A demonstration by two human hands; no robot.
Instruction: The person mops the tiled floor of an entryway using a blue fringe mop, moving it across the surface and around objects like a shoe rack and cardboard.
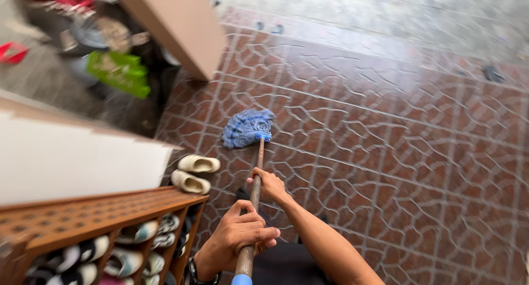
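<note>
- A view from above looks down at two hands gripping a mop (249, 127) on a tiled floor (386, 153).
- The mop head is a bundle of blue strands resting on the reddish-brown floor, at the far end of a wooden handle (256, 180) that runs back toward the person.
- The right hand (268, 185) is wrapped around the handle about midway up, fingers curled shut on it.
- The left hand (238, 238) is wrapped around the handle nearer the person, fingers closed around it, with a dark band on the wrist.
- Below the left hand, the handle ends in a blue cap at the bottom edge of the view.
- Just left of the mop handle, a pair of cream slippers (194, 172) lies on the floor, side by side.
- Left of the slippers, nearer the person, stands a wooden shoe rack (99, 216) with a lattice top; shoes sit on its shelves.
- Beyond the mop head, to its left, a green bag (120, 72) lies among blurred clutter.
- Beyond the mop head, the red floor meets a strip of grey paving (386, 9).
</note>
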